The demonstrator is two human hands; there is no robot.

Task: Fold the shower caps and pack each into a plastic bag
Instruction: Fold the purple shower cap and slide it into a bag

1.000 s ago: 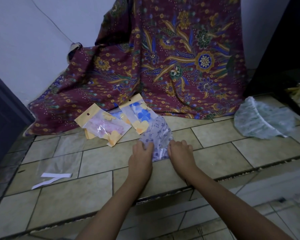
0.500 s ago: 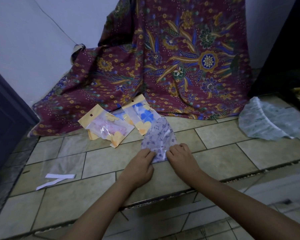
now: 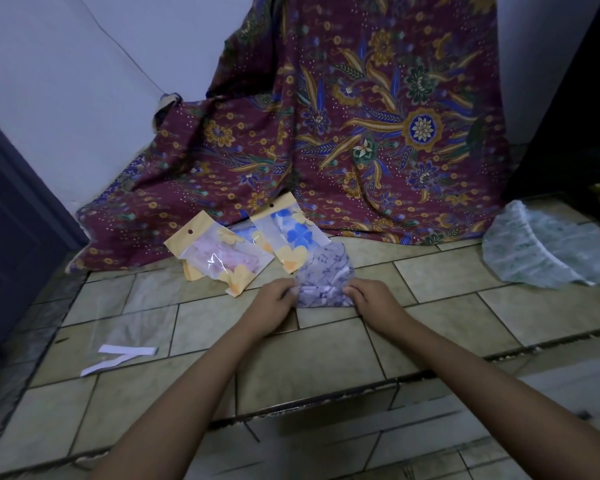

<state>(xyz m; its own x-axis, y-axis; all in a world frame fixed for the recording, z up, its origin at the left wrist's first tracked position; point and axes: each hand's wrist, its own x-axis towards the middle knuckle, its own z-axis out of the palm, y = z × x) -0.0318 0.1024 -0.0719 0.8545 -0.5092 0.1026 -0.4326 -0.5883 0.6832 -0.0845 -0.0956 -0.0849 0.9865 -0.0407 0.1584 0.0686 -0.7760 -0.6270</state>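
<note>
From the head view, we see the cap [image 3: 326, 271] lying on the floor [image 3: 447, 306], right in front of two full bags [image 3: 219, 261]. Its near end is now a straight, thick band, folded over. The left hand [image 3: 274, 299] holds the left side of that band and the right hand [image 3: 371, 299] holds the right side. The fingers [image 3: 290, 289] of both hands are curled in and pinch the cap.

We think this means one fold is done and the cap is getting small enough to pack. It is not in a bag yet. An empty bag [image 3: 136, 327] lies flat on the floor well to the left, with white strips [image 3: 125, 355] on it. The other cap [image 3: 541, 251] waits far to the right, not folded.

A second ago the near end of the cap came to a narrow tip, and both hands were close together on top of it. Half a second ago they were still side by side on that tip. Now the hands are apart, one at each side, and the cap looks shorter and wider at our end. The full bags, the empty bag and the other cap have not moved.
</note>
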